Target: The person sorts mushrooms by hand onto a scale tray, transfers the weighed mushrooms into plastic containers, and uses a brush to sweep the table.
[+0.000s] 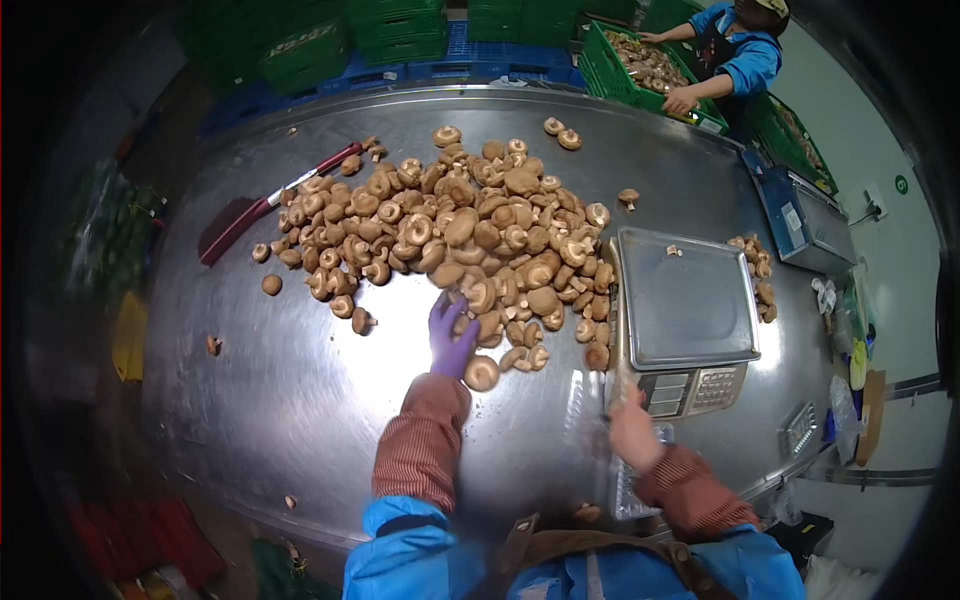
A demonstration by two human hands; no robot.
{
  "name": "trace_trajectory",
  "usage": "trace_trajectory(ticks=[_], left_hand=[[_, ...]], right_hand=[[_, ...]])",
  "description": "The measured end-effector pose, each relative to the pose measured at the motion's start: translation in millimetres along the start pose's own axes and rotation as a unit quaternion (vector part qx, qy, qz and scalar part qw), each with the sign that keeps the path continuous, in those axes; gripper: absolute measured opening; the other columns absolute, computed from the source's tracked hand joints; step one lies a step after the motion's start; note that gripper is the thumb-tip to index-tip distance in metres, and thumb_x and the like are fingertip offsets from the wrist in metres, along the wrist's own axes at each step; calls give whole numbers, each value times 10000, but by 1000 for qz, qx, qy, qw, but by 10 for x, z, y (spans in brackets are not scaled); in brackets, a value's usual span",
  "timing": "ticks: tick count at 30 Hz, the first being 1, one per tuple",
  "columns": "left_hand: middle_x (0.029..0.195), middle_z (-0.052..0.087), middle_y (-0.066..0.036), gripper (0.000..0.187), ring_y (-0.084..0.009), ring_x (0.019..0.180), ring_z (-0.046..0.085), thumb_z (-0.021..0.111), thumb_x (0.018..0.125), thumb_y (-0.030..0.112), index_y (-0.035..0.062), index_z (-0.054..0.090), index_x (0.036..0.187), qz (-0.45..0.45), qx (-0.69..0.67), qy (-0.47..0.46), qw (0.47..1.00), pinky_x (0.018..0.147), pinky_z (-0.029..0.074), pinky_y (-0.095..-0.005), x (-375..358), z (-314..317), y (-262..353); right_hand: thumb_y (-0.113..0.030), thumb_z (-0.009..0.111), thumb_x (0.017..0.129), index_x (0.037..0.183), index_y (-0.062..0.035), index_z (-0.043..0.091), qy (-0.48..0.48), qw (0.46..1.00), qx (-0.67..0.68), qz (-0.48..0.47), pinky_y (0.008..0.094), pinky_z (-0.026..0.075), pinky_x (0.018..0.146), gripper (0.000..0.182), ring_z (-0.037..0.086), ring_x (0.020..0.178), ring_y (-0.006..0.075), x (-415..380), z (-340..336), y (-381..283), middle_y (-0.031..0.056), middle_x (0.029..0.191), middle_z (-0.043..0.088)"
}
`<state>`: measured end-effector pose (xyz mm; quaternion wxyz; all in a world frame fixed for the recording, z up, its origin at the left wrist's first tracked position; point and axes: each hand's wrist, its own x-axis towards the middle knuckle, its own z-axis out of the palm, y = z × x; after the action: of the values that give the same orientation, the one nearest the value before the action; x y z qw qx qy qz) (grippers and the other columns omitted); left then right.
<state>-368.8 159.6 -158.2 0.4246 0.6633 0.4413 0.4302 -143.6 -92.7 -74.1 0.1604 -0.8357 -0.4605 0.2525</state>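
My left hand (453,338), in a purple glove, reaches into the near edge of a large heap of brown shiitake mushrooms (460,228). Its fingers are apart around a mushroom, touching the heap, and I cannot see a firm grip. A loose mushroom (482,373) lies beside the wrist. My bare right hand (634,432) is smeared by motion at the near left corner of the weighing scale (690,300). Left of it is a blurred clear plastic tray (585,410); whether the fingers hold it cannot be made out. More clear plastic trays (628,495) lie under the right forearm.
A dark red long-handled tool (235,230) lies left of the heap on the steel table (250,420). A small mushroom piece sits on the scale pan. Another clear tray (799,430) is at the right. Beyond the table, a co-worker (740,55) handles a green crate (598,68) of mushrooms.
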Motion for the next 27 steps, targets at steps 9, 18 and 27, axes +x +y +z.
trace_trajectory(ticks=[9,18,27], left_hand=[[1297,387,-182,463,-317,1219,370,568,809,122,39,472,1254,-44,-75,-48,995,1028,292,-370,-128,244,150],[1399,290,-183,585,-287,1315,270,478,880,165,15,227,1387,-172,-233,-116,950,1061,241,-365,-449,150,449],[1429,274,-170,621,-270,1339,225,466,883,268,2,236,1396,-58,-247,-129,959,1088,176,-357,-627,224,1325]], right_hand=[[25,363,879,1280,-19,313,157,954,232,-107,335,422,806,406,531,846,234,1499,1146,-548,130,904,539],[-82,322,949,1256,-75,303,-108,824,554,42,206,341,371,307,417,436,76,1102,864,-564,56,755,568],[-63,334,938,1253,-81,298,-102,762,637,48,179,361,390,318,465,526,53,697,-17,-640,61,946,566]])
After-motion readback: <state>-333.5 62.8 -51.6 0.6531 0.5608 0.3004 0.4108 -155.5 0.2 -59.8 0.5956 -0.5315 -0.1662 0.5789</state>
